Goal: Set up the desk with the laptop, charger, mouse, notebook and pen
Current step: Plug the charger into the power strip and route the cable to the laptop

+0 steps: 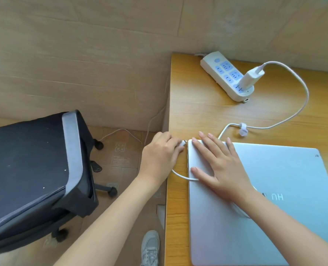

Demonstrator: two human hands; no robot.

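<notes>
desk [197, 112]: wood, bears all | laptop [274, 198]: lid shut, flat at desk's left edge; prob rigid, slick, press lid to steady | R hand [219, 166]: fingers spread flat on lid | L hand [160, 154]: fingers pinched on charger plug [182, 143] just beside laptop's left edge; cable [301, 89] limp, light, grip by plug | adapter [250, 76] in power strip [226, 75]

Silver laptop [274, 198], white charger [250, 77], black chair [28, 160]

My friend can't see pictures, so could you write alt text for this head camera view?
A person's left hand holds a white charger plug at the closed silver laptop's corner while the right hand presses flat on its lid. The charger sits in a power strip on the wooden desk; a black chair stands alongside.
</notes>
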